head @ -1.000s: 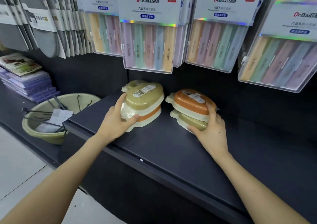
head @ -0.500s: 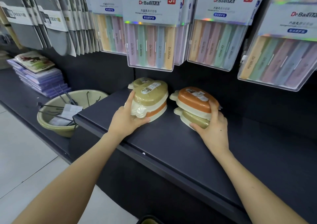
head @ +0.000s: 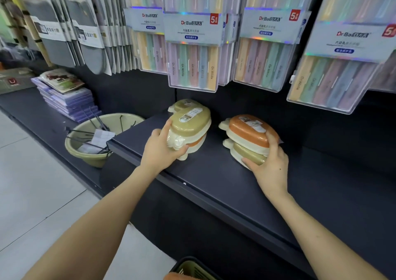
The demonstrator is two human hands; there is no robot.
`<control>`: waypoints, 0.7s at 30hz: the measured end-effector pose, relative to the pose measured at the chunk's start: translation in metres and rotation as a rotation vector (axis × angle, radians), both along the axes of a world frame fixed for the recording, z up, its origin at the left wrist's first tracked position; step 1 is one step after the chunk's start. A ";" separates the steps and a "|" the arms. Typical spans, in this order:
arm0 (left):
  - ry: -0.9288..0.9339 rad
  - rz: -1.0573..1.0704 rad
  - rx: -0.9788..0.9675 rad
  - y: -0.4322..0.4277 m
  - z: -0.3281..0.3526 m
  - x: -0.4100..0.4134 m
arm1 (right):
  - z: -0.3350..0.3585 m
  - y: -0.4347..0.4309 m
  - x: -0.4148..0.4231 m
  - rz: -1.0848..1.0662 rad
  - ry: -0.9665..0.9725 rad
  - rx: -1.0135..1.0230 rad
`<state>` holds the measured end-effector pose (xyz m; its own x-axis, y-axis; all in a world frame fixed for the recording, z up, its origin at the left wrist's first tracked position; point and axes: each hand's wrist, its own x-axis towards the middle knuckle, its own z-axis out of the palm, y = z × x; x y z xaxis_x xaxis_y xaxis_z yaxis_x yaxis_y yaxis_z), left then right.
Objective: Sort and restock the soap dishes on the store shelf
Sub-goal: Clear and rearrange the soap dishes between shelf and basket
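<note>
Gripping soap-dish stacks: left hand (head: 159, 151) olive-topped stack (head: 188, 129), right hand (head: 271, 166) orange-topped stack (head: 248, 139).

Left hand (head: 159, 151) grips olive-over-orange soap dish stack (head: 189, 129); right hand (head: 271, 164) grips orange-over-olive stack (head: 249, 139). Both stacks sit apart on dark shelf (head: 214, 179).

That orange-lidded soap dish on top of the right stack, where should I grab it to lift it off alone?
On the orange-lidded soap dish, pinch the cream base rim under the dome, at its near end, coming from the shelf front. The rim flares as a ledge; the dome is smooth. Your right hand spans it and the olive-lidded dish below; the thumb should probably move up.
</note>
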<state>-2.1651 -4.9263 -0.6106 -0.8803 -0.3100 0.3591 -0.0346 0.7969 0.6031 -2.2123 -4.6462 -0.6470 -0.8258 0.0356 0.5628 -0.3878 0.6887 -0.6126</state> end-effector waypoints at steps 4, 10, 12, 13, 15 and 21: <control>0.064 -0.024 -0.044 0.001 0.017 0.016 | 0.013 0.004 0.044 0.076 -0.019 -0.106; 0.152 -0.034 -0.050 -0.016 0.027 0.102 | 0.034 -0.003 0.115 0.217 -0.084 -0.155; 0.178 0.022 -0.042 -0.036 0.021 0.140 | 0.040 -0.016 0.139 0.300 -0.117 -0.178; 0.184 0.073 -0.026 -0.049 0.016 0.159 | 0.043 -0.024 0.149 0.351 -0.139 -0.195; 0.177 0.183 0.015 -0.076 0.002 0.196 | 0.045 -0.046 0.168 0.472 -0.187 -0.205; 0.097 0.403 0.167 -0.142 -0.076 0.266 | 0.005 -0.138 0.195 0.742 -0.376 -0.082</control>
